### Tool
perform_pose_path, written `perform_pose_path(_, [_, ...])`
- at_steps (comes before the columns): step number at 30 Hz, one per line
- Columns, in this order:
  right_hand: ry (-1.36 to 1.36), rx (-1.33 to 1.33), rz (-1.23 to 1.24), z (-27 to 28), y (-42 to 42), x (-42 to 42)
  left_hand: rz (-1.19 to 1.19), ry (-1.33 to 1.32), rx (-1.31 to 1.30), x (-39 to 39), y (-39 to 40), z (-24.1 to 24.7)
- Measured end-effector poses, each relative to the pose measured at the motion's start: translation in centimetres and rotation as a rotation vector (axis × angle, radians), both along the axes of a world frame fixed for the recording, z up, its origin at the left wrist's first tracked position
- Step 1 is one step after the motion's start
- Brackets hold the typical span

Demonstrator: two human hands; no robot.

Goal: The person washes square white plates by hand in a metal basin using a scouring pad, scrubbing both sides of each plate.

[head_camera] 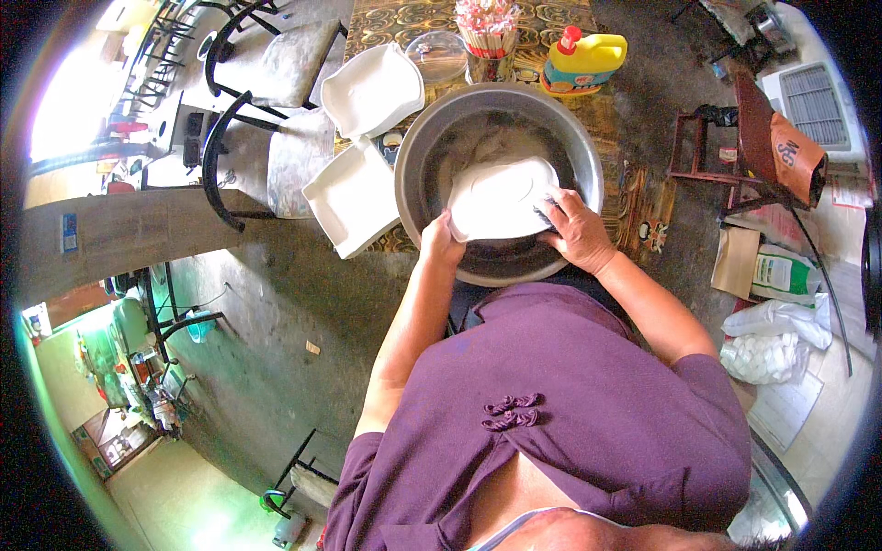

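Note:
A white dish [501,200] is held tilted over a large round metal basin [591,148], with a faint oval outline on its face. My left hand [441,241] grips the dish's near left corner. At the dish's right edge, my right hand [582,233] has its fingers curled over a dark scouring pad [544,208], mostly hidden by the fingers and pressed to the dish. Murky water [493,138] shows in the basin beyond the dish. Left of the basin lie two groups of white dishes, one farther off [372,89] and one nearer [353,196].
On the patterned table [406,17] stand a yellow detergent bottle [586,65] with a red cap, a holder of wrapped chopsticks [488,41] and a clear round lid [436,55]. Black-framed chairs [300,162] are at left. A dark red wooden chair [744,144] and bags [765,355] are at right.

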State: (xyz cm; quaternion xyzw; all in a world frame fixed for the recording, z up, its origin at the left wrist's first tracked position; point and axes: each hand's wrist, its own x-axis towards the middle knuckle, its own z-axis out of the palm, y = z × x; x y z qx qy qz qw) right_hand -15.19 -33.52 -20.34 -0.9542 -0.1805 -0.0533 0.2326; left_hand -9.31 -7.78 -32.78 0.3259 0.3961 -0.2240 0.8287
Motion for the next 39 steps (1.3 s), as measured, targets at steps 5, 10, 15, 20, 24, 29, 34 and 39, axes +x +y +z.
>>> perform_pose_path(5, [-0.138, -0.091, -0.08, -1.2, 0.4, 2.0, -0.068, -0.149, -0.154, -0.5, 0.8, 0.5])
perform_pose_path(10, [-0.136, 0.163, -0.129, -0.8, -0.4, 2.9, -0.074, -0.219, -0.169, -1.0, 1.1, 4.4])
perform_pose_path(15, [-0.127, 0.503, -0.222, 1.2, -0.3, 3.8, -0.136, -0.283, -0.206, -1.0, 1.0, 2.4])
perform_pose_path(20, [0.33, 1.023, -0.665, -2.7, 0.5, 3.6, -0.236, -0.324, -0.037, -1.0, 0.1, 2.4])
perform_pose_path(24, [0.508, 1.367, -0.778, -5.0, 0.7, 3.5, -0.242, -0.325, -0.065, -1.2, -0.1, 3.9])
perform_pose_path(29, [0.705, 1.524, -0.842, -4.6, 0.7, 3.6, -0.265, -0.327, -0.061, -1.4, 0.2, 2.9])
perform_pose_path(34, [0.81, 1.596, -0.767, -5.3, 1.2, 3.2, -0.282, -0.315, -0.08, -1.3, -0.2, 4.1])
perform_pose_path(39, [0.915, 1.653, -0.709, -3.5, 2.2, 3.2, -0.22, -0.343, 0.059, -1.6, 0.5, 3.6])
